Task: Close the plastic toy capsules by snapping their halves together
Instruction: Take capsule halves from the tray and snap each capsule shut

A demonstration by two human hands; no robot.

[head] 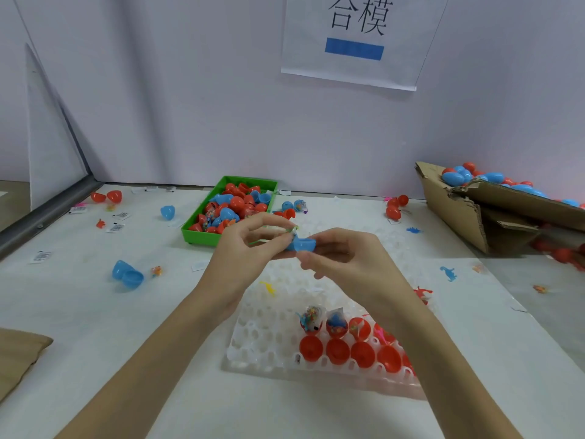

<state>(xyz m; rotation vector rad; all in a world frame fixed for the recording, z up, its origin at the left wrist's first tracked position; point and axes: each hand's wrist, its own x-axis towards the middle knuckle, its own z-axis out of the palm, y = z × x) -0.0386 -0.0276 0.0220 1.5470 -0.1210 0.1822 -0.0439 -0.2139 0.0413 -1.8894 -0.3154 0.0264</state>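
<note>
While my two hands meet above the white table [95,327], my right hand [345,255] holds a blue plastic capsule half [304,244] between thumb and curled fingers, its open mouth turned toward my left. My left hand [250,245] pinches a thin green toy piece in a clear wrapper [285,231] with fingertips drawn close together, right at the rim of the blue half; I cannot tell whether the piece is already partly inside.

Below my hands lies a clear plastic tray with rows of round pockets [262,340]. Its right part holds red plastic capsule halves [337,351] sitting open side up in two rows; the farther row carries small wrapped toys [335,321] standing out of the cups, while the nearer row looks unfilled. A yellow toy figure [268,287] lies at the tray's far left edge, and a red toy figure [422,293] lies just beside its right edge.

Farther back sits a green rectangular plastic bin [202,237], heaped with loose red and blue capsule halves. To my right, a torn brown cardboard box [456,213] is tipped open, with closed blue and red egg-shaped capsules [456,177] piled in it. Two nested blue halves [126,275] rest on the table to my left, and another blue half [167,212] lies farther back. Two red halves [107,196] sit near the left wall. Small blue toy dinosaurs [449,274] and paper slips [115,228] are scattered over the surface. A white paper sign with black characters and a blue bar [351,42] hangs on the back wall.
</note>
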